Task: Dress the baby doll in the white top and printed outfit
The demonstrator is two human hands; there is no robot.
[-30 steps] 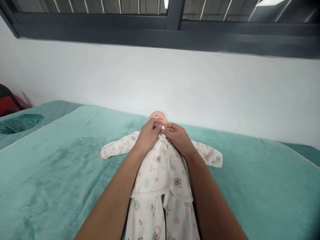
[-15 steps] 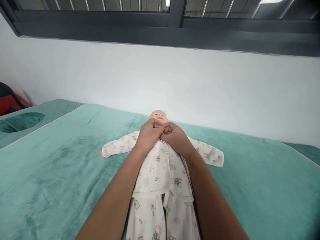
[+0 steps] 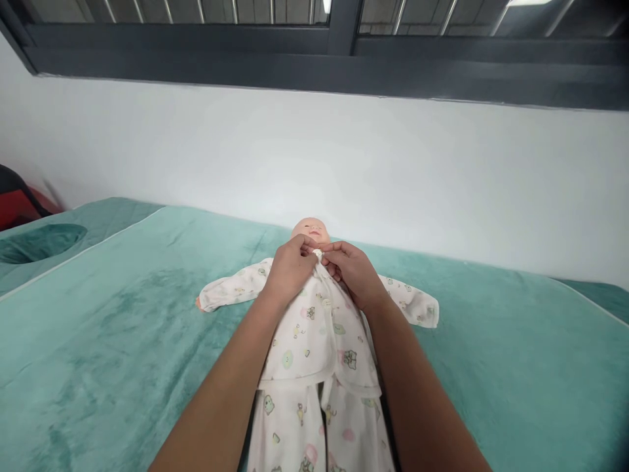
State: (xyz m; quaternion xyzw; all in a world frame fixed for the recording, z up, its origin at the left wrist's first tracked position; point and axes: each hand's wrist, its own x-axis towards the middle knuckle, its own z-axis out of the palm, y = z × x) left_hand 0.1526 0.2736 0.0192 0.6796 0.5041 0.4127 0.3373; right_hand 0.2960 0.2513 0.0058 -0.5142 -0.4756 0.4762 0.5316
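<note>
A baby doll [image 3: 311,228] lies on its back, its head toward the wall and its arms spread. It wears a white printed baby jacket [image 3: 307,334] over matching pants [image 3: 289,429]. At the jacket's neckline, my left hand [image 3: 292,265] pinches the cloth edge from the left. My right hand [image 3: 354,272] grips the same collar from the right, its fingertips close to the left ones. A small bunch of white fabric shows between the two hands. Below them the jacket's front edges overlap, and the hem parts slightly. The doll's neck is hidden behind my fingers.
A teal plush cover [image 3: 137,314] spreads under the doll, with a round hollow [image 3: 42,242] at the far left. Behind stands a white wall [image 3: 246,144] below a dark window frame [image 3: 196,56]. A red and black object [image 3: 19,200] sits at the left edge.
My right hand has shifted slightly to the right, so the fingertips are a little farther apart. More of the white collar now shows between them. The doll lies as before.
</note>
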